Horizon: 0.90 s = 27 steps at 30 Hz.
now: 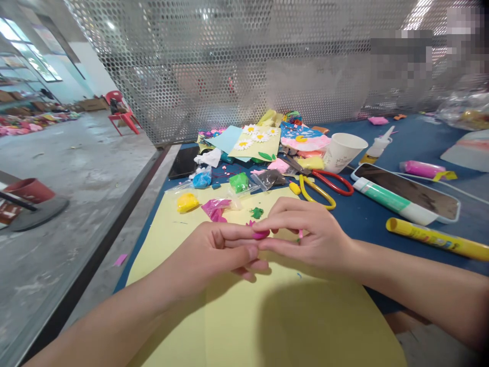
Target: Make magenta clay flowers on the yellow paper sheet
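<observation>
- The right hand's grip [309,229] pinches magenta clay [261,234] between thumb and fingers; the left hand [229,250] meets it with its fingertips — whether squeezing, I cannot tell.
- Work looks partway: a green piece [257,212] and a spiky magenta piece [250,223] appear formed just beyond the grip; the pinched clay is not yet set down.
- Nearer the person than the grip, yellow paper [191,306] offers open room.
- Beyond it, clay bags [188,202] and a yellow scissor handle [329,207] crowd the table [362,214]; its edge runs left.

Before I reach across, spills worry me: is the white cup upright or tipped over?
Upright: the white cup has its wide rim uppermost, narrower base below.
</observation>
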{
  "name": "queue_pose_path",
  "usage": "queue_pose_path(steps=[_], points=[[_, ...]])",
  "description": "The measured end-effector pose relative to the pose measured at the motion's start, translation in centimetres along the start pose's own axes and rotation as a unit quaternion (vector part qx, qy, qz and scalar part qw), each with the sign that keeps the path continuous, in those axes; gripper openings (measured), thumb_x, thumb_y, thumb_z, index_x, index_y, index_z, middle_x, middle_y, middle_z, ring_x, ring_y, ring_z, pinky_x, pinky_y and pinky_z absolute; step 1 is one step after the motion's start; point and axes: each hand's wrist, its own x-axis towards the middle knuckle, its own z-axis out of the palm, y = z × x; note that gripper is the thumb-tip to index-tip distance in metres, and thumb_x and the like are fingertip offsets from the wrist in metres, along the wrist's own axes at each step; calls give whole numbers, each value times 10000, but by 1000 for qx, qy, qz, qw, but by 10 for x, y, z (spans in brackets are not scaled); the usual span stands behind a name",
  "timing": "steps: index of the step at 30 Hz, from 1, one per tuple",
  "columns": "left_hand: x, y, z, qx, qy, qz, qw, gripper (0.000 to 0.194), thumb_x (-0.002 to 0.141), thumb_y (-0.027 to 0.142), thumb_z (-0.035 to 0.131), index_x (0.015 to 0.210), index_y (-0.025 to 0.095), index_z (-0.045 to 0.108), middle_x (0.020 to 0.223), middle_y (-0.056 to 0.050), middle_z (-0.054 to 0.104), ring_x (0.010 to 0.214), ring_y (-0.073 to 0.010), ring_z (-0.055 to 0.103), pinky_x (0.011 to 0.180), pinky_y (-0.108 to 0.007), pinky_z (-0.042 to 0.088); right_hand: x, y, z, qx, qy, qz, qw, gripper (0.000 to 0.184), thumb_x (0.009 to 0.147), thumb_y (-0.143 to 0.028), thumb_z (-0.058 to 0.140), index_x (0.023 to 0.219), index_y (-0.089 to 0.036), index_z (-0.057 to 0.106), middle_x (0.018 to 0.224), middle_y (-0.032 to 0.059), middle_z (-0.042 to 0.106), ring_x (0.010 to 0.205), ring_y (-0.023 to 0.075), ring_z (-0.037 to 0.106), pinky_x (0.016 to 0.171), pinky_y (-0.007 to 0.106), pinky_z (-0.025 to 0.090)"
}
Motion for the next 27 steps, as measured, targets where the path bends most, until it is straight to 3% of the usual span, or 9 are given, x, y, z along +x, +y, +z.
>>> queue_pose_path(steps=[6, 27], points=[[0, -2, -2, -2, -35, -30, 999, 264, 789, 280, 736, 1047, 221, 735, 868, -42, 763, 723, -112, 698, 681, -197, 545, 2, -1, 1, 26, -1, 0, 1000, 89, 836, -186, 682, 899, -164, 741, 742, 31, 627, 662, 98, 598, 579, 205, 495], [0, -6, -5, 23, -76, -38, 996, 106, 840, 235, 675, 903, 196, 752, 863, -26, 748, 755, -104, 685, 704, -186, 536, -2, 2, 3, 41, -40, -7, 998, 115, 805, -235, 722, 911, -193, 739, 824, 40, 630, 722, 112, 608, 638, 218, 513]])
